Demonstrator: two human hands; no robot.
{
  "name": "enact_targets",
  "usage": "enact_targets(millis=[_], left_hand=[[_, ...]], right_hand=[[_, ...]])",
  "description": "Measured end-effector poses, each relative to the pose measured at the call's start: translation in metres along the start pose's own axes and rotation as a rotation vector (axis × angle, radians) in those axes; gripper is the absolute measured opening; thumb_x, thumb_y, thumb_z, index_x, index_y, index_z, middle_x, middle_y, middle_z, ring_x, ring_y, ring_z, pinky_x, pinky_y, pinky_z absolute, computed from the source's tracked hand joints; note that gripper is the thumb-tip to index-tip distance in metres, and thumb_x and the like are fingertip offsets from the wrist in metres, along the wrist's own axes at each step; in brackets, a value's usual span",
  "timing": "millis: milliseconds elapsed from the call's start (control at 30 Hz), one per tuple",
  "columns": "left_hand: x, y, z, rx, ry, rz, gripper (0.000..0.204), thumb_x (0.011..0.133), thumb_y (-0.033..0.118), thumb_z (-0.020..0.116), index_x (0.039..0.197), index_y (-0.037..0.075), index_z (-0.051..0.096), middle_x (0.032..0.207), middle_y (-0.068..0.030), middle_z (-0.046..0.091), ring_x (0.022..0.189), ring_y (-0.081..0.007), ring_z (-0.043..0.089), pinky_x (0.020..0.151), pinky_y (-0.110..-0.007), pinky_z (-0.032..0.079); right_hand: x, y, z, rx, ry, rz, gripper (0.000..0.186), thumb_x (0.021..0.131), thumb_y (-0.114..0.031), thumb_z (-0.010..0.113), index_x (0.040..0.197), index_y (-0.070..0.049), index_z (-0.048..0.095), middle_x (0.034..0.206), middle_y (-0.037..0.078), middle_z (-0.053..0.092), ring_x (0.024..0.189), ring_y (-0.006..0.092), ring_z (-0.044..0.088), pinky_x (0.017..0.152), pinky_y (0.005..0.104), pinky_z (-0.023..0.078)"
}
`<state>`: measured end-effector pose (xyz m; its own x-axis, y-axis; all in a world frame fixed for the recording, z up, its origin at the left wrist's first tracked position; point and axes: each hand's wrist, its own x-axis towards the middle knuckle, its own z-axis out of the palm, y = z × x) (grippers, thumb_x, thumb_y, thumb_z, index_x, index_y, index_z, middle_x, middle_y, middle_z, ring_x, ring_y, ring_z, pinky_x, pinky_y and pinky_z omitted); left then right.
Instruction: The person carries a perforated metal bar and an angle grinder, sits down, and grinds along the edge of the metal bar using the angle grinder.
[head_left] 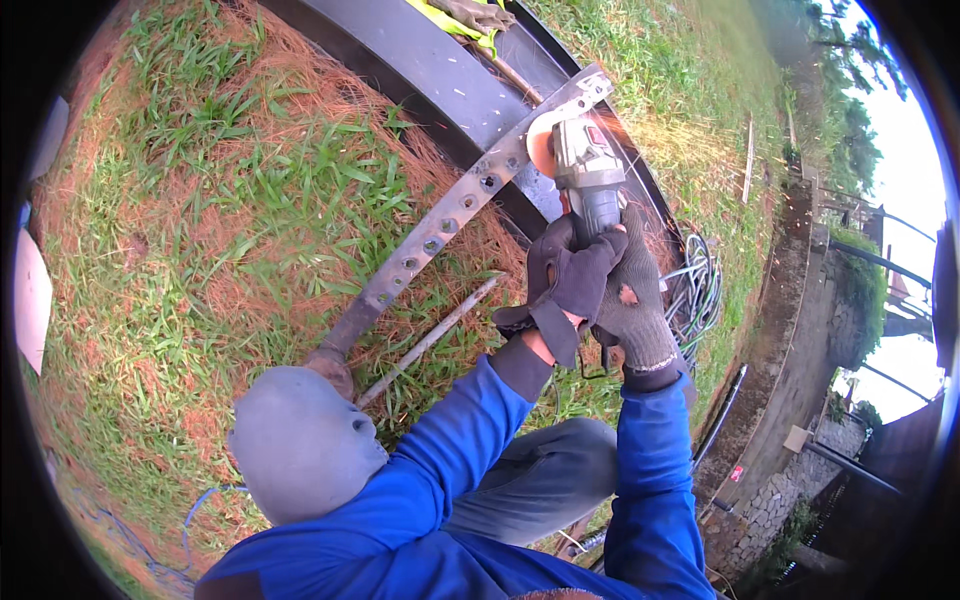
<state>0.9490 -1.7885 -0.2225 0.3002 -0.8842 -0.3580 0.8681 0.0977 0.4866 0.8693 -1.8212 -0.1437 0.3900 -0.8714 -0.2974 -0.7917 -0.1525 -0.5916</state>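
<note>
Both my gloved hands are wrapped round an angle grinder [588, 160]. My left hand [568, 278], in a dark glove, closes on its body from the left. My right hand [637, 300], in a worn grey knit glove with a hole in it, grips the same body from the right. The grinder's orange-brown disc [541, 147] meets a flat metal bar [447, 212] with a row of holes, near its far end. Orange sparks [690, 140] fly off to the right. The bar slants across a black steel beam [425, 70], its near end by my left knee.
A thin rod [430, 340] lies on the grass beside the bar. Coiled cables [698, 290] lie right of my hands. Yellow cloth [455, 20] rests on the beam at the top. A blue cord [190, 520] runs over the grass at lower left. A stone wall [770, 500] stands at right.
</note>
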Motion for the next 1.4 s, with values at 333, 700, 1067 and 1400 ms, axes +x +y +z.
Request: enact_targets(millis=[333, 700, 1067, 1400], left_hand=[[-0.004, 0.000, 0.007, 0.163, 0.068, -0.053, 0.025, 0.098, 0.022, 0.091, 0.111, 0.001, 0.086, 0.095, -0.0061, 0.083, 0.085, -0.0101, 0.073, 0.075, -0.033, 0.060], [-0.022, 0.022, 0.011, 0.295, 0.143, -0.100, 0.025, 0.099, 0.018, 0.089, 0.116, 0.001, 0.084, 0.097, -0.0013, 0.083, 0.083, -0.0095, 0.073, 0.074, -0.033, 0.061], [0.006, -0.022, -0.012, 0.442, 0.061, 0.081, 0.016, 0.100, 0.013, 0.087, 0.109, 0.001, 0.081, 0.096, -0.0077, 0.083, 0.083, -0.0129, 0.076, 0.071, -0.034, 0.061], [-0.022, -0.012, -0.022, -0.093, 0.064, -0.040, 0.026, 0.101, 0.014, 0.087, 0.122, 0.000, 0.080, 0.105, -0.0043, 0.081, 0.092, -0.0092, 0.072, 0.078, -0.029, 0.060]], right_hand=[[-0.001, 0.009, 0.002, -0.116, 0.036, -0.051, 0.091, 0.094, -0.045, 0.093, 0.161, -0.004, 0.046, 0.130, 0.017, 0.079, 0.119, 0.0349, 0.080, 0.102, 0.0447, 0.062], [-0.005, -0.001, -0.004, -0.187, -0.019, -0.215, 0.079, 0.093, -0.033, 0.094, 0.153, 0.000, 0.056, 0.128, 0.014, 0.077, 0.113, 0.0271, 0.079, 0.093, 0.0426, 0.064], [0.007, 0.018, 0.001, -0.123, -0.053, -0.116, 0.084, 0.098, -0.042, 0.089, 0.160, 0.000, 0.052, 0.135, 0.017, 0.077, 0.122, 0.0315, 0.076, 0.106, 0.0455, 0.060], [-0.008, 0.019, 0.019, -0.362, -0.037, -0.141, 0.100, 0.090, -0.053, 0.089, 0.160, 0.005, 0.048, 0.118, 0.021, 0.081, 0.112, 0.0412, 0.080, 0.098, 0.0471, 0.062]])
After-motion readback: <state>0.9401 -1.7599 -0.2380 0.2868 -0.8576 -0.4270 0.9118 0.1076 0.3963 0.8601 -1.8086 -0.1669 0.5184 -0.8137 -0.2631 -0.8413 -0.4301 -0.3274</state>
